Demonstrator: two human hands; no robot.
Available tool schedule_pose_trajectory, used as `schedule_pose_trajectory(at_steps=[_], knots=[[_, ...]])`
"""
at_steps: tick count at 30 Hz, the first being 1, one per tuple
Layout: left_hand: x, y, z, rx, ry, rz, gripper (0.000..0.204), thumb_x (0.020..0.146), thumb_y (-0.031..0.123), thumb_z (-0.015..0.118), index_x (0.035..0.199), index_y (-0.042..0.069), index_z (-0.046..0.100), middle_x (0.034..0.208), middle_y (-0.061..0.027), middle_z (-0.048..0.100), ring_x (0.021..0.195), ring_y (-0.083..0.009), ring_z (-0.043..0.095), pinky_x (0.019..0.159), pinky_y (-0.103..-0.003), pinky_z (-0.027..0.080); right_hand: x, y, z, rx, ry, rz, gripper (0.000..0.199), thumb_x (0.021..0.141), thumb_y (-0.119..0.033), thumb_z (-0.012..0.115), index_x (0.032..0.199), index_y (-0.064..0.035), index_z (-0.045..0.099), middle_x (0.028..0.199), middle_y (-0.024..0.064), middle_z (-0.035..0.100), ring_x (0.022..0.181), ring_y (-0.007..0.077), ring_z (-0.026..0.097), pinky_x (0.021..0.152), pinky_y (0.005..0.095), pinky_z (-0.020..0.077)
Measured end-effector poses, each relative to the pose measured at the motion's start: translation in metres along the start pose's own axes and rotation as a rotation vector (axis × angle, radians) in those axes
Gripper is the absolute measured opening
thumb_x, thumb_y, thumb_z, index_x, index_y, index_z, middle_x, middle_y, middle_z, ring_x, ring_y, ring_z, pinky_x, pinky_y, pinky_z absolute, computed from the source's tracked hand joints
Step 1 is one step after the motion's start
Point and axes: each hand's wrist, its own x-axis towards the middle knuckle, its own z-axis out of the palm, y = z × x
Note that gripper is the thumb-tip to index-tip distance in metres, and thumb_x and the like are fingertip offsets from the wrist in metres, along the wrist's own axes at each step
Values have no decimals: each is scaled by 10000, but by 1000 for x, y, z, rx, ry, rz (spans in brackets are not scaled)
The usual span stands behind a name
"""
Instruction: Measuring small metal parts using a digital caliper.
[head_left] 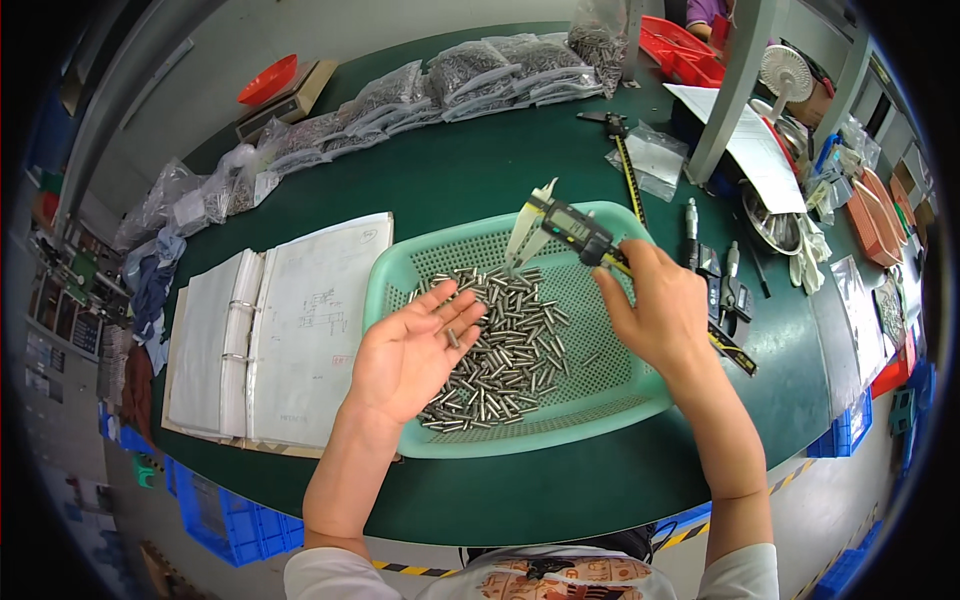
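The left hand (405,358) is palm up, half open, likely so its pin (453,338) won't roll off; the right hand (660,308) curls round the caliper (575,226), above the tub (540,441).

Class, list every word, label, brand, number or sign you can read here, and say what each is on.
Caliper in the right hand: digits on its display; not copied out here.
Binder: circled handwriting, red mark and fine print; too small to read reliably.
White slip by the plastic bags: any writing too blurred.
Shirt: any lettering in its print is unclear.
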Motion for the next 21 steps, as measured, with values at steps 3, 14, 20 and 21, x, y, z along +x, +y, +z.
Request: schedule_pose_trajectory(at_steps=[3,14,20,21], knots=[[0,2,2,-154,-95,-81,405,754,98,449,1130,-51,437,1168,-206,439,1132,-312,404,969,-401,320,1,-3,-3,42,-51,-11,277,743,-252,618,844,-11,527,669,111,574,525,279,561,449,359,422],[-5,-4,12,373,-121,134,599,700,-124,473,1262,-35,286,1154,-183,438,1057,-283,503,900,-326,440,0,-10,-2,170,9,-94,278,698,-257,669,807,-28,556,664,83,585,493,240,556,428,315,414],[-8,-9,20,536,-87,257,570,719,-79,547,1239,-45,315,1131,-171,447,1008,-255,538,849,-317,473,-3,-14,-2,168,-12,-164,292,683,-269,684,789,-29,555,655,77,584,490,234,559,424,311,417],[-8,-9,21,557,-92,278,565,722,-74,553,1235,-48,318,1130,-172,446,1006,-251,540,846,-316,475,-4,-14,-2,172,-5,-161,295,681,-272,686,784,-29,555,654,76,585,490,233,560,424,312,418]])
